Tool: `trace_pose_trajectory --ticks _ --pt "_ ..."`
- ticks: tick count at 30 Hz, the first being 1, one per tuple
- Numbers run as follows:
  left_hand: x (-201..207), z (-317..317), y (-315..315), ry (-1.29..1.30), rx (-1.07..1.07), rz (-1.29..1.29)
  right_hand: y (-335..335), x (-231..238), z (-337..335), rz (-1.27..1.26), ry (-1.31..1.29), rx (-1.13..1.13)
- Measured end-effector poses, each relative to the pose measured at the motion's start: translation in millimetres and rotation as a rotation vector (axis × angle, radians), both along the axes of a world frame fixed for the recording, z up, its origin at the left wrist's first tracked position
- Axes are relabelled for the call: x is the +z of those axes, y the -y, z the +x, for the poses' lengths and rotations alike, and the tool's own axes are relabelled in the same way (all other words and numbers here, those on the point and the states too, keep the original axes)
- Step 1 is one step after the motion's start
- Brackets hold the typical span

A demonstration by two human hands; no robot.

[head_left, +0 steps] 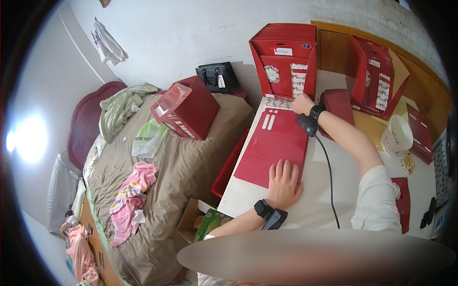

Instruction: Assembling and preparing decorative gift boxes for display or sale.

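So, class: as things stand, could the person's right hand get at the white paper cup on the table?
Probably yes. The right hand rests by the red display box, and the white paper cup stands uncovered to its right, nothing between them.

A bedroom at home turned into a packing spot, going by the bed (181, 162) strewn with clothes (131, 198), a handbag (217, 76) against the wall, and red cardboard boxes (286, 59) stacked on a white table (257, 195).
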State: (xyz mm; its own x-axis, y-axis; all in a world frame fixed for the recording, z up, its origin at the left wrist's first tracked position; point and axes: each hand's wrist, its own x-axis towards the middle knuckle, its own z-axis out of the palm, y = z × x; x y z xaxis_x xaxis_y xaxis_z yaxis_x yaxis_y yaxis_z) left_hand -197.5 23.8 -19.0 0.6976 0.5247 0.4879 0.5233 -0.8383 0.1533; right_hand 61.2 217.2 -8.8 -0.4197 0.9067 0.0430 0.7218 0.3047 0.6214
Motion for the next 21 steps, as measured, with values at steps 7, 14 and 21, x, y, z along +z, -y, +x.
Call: trace_pose_trajectory --ticks 7,14,21 --pt "0 -1 0 0.025 -0.017 -0.013 -6 1 -3 0.104 0.040 -0.150" --pt "-5 -1 -2 0.057 -0.027 -0.004 -11 3 15 0.163 -0.099 -0.155" --pt "-5 -7 -4 0.041 -0.014 -0.005 0 26 6 -0.033 -0.351 -0.179"
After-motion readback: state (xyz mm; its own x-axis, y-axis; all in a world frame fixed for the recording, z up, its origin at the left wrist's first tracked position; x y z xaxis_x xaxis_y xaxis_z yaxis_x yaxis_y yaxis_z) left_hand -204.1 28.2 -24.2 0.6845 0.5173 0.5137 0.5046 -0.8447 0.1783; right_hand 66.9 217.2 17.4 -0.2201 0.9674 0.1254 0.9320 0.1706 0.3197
